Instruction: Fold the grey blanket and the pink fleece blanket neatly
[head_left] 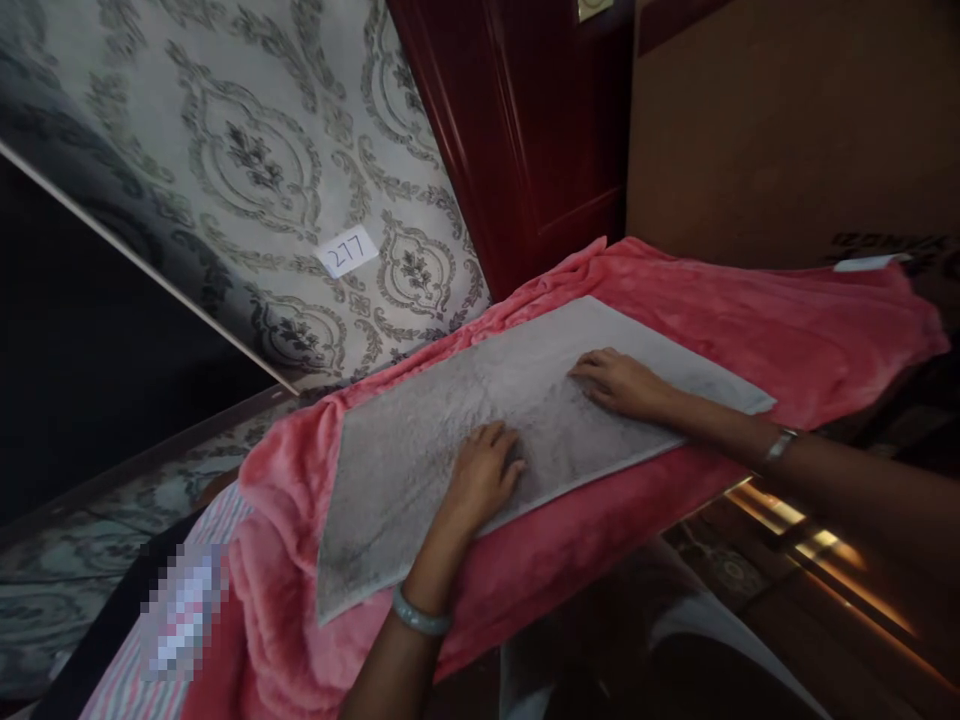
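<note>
Head view: left hand (486, 472) and right hand (621, 385) palm-down on one grey cloth (397, 470)
The left's fingers spread loosely, the right's bend; both hands are partly open, nothing visibly gripped. Directly beneath them, the flat, four-sided, soft-looking cloth lies on one plush pink blanket (750, 325), which shows all around it. One bangle (420, 612) rings the left wrist, one shiny band (781, 447) the right.

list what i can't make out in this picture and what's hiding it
All in the head view:
Palms of the left hand and right hand: hidden by the hands' own backs
Middle of the pink cloth: covered by the gray cloth
Part of the striped fabric: hidden by a pixelated patch
Cardboard box: cut off by the top and right edges
</note>
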